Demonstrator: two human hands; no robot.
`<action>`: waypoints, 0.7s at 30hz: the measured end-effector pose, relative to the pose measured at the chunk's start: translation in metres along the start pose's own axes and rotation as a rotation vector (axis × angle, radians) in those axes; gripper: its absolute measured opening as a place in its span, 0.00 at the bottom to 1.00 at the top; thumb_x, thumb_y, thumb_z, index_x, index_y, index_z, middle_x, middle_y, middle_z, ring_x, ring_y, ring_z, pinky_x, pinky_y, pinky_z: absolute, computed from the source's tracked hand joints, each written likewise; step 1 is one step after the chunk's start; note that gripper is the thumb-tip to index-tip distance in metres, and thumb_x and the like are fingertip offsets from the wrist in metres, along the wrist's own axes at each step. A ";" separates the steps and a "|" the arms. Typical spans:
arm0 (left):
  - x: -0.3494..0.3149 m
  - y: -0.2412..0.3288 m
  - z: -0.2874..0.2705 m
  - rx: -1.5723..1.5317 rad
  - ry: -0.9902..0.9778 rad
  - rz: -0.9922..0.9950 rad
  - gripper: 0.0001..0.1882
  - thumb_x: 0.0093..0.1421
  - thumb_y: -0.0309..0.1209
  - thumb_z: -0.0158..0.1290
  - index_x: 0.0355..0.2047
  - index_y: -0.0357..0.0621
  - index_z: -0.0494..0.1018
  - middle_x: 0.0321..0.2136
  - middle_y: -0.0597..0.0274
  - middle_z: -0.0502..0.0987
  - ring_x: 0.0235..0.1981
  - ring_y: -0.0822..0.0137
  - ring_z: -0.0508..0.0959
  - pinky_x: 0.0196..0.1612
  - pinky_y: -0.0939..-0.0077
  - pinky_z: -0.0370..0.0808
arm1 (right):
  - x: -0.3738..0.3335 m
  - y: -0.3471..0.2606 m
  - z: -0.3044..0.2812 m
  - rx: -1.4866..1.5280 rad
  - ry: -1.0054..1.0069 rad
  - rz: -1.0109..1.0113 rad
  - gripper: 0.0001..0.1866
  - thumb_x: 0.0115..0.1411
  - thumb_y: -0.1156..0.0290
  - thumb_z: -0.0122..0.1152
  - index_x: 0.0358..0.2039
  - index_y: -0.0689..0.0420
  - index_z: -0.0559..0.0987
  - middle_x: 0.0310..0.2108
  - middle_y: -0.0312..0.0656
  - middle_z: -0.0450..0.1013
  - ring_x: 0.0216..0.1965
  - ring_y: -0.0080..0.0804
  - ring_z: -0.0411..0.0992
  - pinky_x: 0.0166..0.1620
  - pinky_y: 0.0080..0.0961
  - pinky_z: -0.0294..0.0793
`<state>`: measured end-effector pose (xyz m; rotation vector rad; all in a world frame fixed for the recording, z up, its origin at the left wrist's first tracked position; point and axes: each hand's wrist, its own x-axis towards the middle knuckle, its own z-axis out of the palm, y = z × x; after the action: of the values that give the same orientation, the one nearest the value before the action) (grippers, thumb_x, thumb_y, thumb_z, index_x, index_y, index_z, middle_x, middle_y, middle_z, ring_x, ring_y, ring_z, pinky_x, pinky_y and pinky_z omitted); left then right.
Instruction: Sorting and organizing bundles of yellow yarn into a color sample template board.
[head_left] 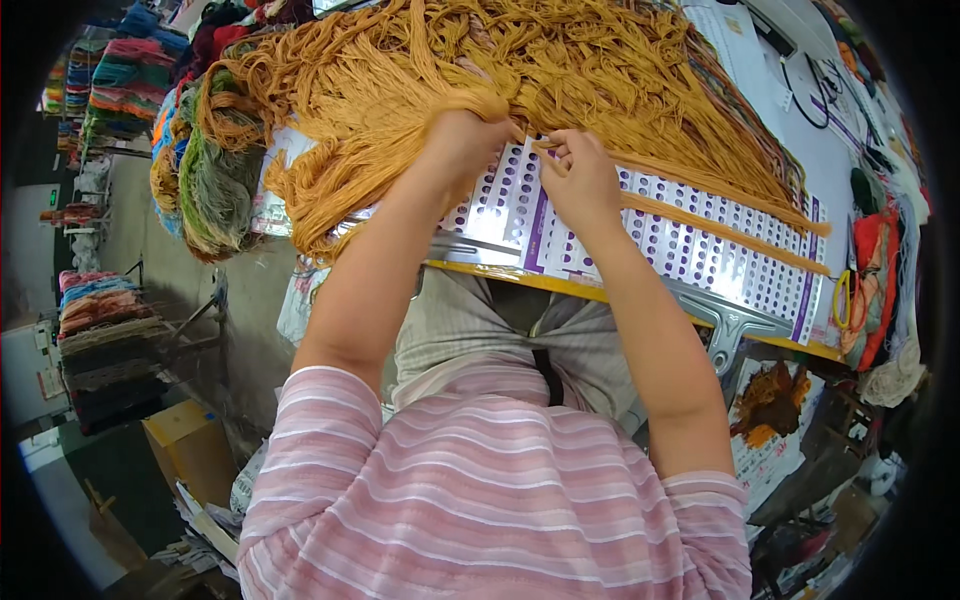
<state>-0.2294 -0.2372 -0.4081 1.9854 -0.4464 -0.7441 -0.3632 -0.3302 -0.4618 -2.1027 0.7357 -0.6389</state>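
My left hand is closed around a hank of golden-orange embroidery thread at the upper middle. Close to its right, my right hand pinches the end of an orange strand with thumb and forefinger. Both hands hover over a white card with rows of punched holes and purple strips. Two combed bundles of orange thread run across the card to the right, past my right wrist. The exact point where the strand meets the card is hidden by my fingers.
A deep heap of mustard-coloured thread covers the far side of the table. Metal clips line its yellow front edge. Yellow-handled scissors lie at the right beside red yarn. Green and grey skeins hang over the left end.
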 end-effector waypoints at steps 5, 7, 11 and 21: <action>0.022 0.000 -0.057 -0.170 0.105 0.000 0.12 0.64 0.34 0.49 0.36 0.35 0.73 0.20 0.60 0.74 0.18 0.69 0.73 0.22 0.73 0.70 | 0.007 -0.012 -0.003 -0.335 -0.141 -0.088 0.07 0.53 0.70 0.62 0.31 0.59 0.80 0.39 0.41 0.72 0.36 0.43 0.73 0.40 0.37 0.73; 0.018 0.002 -0.051 -0.463 0.078 -0.136 0.16 0.66 0.38 0.46 0.32 0.36 0.73 0.24 0.58 0.76 0.25 0.67 0.75 0.30 0.71 0.73 | 0.011 -0.014 -0.006 -0.409 -0.089 -0.193 0.06 0.53 0.71 0.62 0.30 0.58 0.80 0.38 0.41 0.73 0.36 0.44 0.73 0.41 0.38 0.72; 0.015 -0.007 -0.051 -0.580 -0.271 -0.027 0.17 0.67 0.38 0.43 0.31 0.39 0.73 0.32 0.52 0.80 0.37 0.61 0.79 0.39 0.69 0.74 | 0.018 -0.010 -0.008 -0.380 -0.001 -0.347 0.05 0.53 0.71 0.58 0.30 0.57 0.78 0.31 0.45 0.75 0.36 0.44 0.72 0.39 0.40 0.72; -0.014 0.011 -0.002 -0.377 -0.470 0.110 0.11 0.54 0.12 0.48 0.34 0.40 0.65 0.29 0.53 0.76 0.26 0.67 0.77 0.31 0.77 0.75 | 0.022 -0.013 -0.025 0.322 -0.142 -0.092 0.24 0.49 0.75 0.59 0.48 0.57 0.68 0.31 0.48 0.74 0.30 0.45 0.73 0.36 0.35 0.73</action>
<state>-0.2384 -0.2336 -0.3931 1.4192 -0.6323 -1.1385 -0.3600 -0.3517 -0.4331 -1.8683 0.4273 -0.6066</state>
